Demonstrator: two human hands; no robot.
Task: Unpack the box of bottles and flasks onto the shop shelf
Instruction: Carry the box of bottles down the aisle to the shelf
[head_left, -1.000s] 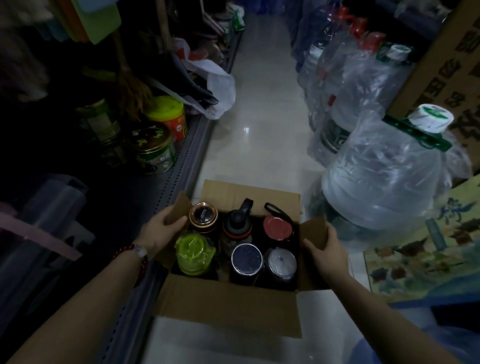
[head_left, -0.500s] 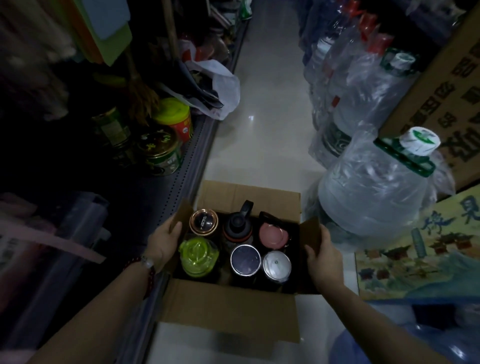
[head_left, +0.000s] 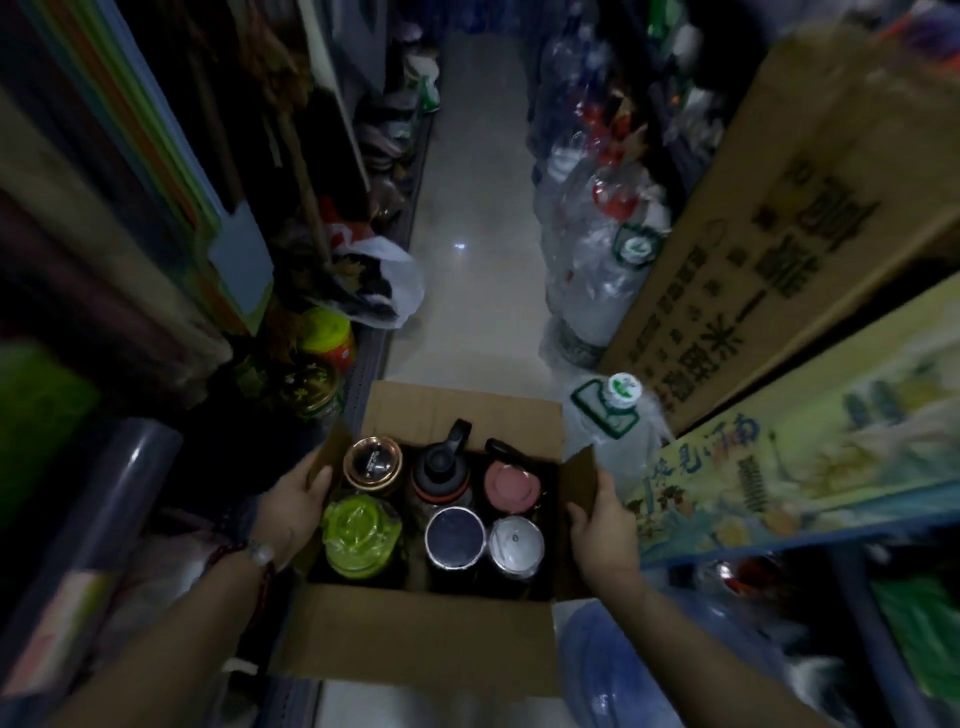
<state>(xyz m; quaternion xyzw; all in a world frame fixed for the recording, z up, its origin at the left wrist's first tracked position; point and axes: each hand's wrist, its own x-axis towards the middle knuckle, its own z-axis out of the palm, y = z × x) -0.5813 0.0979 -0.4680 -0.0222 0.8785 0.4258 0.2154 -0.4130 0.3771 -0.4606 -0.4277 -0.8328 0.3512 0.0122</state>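
An open cardboard box sits low in the dim aisle with its flaps spread. Inside stand several bottles and flasks: a copper-rimmed flask, a black bottle with a loop handle, a pink-lidded one, a green-lidded jar, a dark-lidded flask and a white-lidded flask. My left hand grips the box's left side flap. My right hand grips the right side flap.
The dark shop shelf on the left carries a green-lidded tub, a tin and a white plastic bag. On the right stand bagged water jugs, a big printed carton and a picture board. A pale floor aisle runs ahead.
The view has risen and tilted up, showing more of the aisle. The box has lifted with both hands still on its side flaps; the near water jug now lies closer to the box.
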